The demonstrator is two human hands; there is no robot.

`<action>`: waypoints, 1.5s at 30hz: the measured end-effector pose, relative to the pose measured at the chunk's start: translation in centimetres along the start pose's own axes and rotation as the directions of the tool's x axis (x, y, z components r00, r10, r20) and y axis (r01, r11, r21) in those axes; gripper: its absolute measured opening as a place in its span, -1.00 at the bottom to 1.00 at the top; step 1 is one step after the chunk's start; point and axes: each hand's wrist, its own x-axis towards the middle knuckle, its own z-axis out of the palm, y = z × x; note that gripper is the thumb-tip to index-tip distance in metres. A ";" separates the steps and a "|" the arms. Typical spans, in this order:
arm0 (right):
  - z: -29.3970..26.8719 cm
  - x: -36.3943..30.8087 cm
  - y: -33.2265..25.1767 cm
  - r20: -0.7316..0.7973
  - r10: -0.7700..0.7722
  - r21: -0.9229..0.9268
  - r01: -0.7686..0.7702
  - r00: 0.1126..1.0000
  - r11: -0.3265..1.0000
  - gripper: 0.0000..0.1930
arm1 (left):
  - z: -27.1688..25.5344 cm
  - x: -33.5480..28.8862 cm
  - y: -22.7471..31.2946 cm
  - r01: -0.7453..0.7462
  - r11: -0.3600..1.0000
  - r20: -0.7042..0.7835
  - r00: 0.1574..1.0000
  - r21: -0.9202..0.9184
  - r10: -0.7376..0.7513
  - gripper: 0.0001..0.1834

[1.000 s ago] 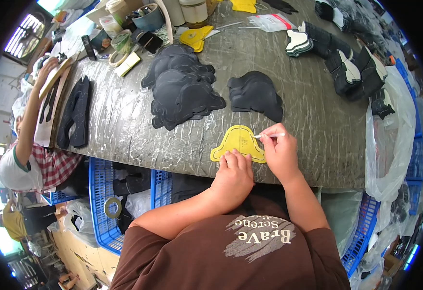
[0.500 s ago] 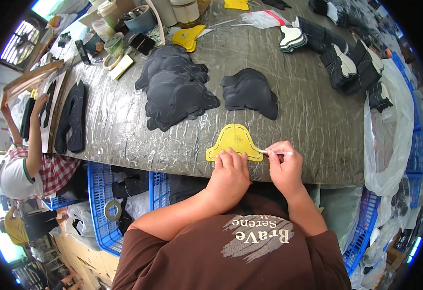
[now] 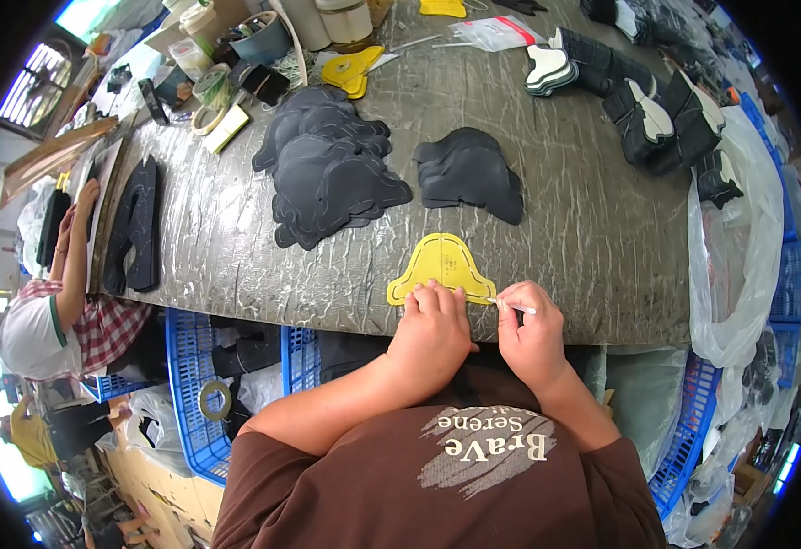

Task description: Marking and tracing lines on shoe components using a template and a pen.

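A yellow bell-shaped template (image 3: 442, 261) with slots along its outline lies flat near the table's front edge. My left hand (image 3: 431, 331) presses on its lower edge with the fingers laid flat. Just to the right, my right hand (image 3: 533, 328) pinches a thin white pen (image 3: 530, 310), its tip at the template's lower right corner. Whatever is under the template is hidden. Beyond it lie a large pile of black cut pieces (image 3: 332, 178) and a smaller stack of black pieces (image 3: 470, 174).
Tubs and tape rolls (image 3: 213, 87) crowd the far left, beside another yellow template (image 3: 352, 69). Bundled black-and-white pieces (image 3: 643, 119) and a clear plastic bag (image 3: 734, 247) are at the right. Blue baskets (image 3: 190, 393) stand below the table edge. A co-worker (image 3: 57, 316) works at the left.
My right hand has shifted slightly left and toward me, with the pen tip following the template's right corner downward. My left hand stays put. The co-worker's hands and the framed board have moved.
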 end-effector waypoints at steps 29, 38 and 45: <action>5.9 4.6 -3.0 0.237 -0.155 0.143 0.123 0.959 0.982 -0.87 | 1.5 9.7 -10.9 0.142 0.782 0.434 0.884 -0.607 0.176 -0.73; 4.3 4.4 -2.4 0.301 -0.054 0.122 0.017 0.952 0.992 -0.87 | 0.4 9.6 -10.9 0.210 0.726 0.472 0.864 -0.655 0.176 -0.80; 3.1 3.8 -1.0 0.228 0.078 0.155 -0.115 0.971 0.981 -0.91 | 0.4 9.6 -11.0 0.209 0.723 0.482 0.855 -0.659 0.191 -0.79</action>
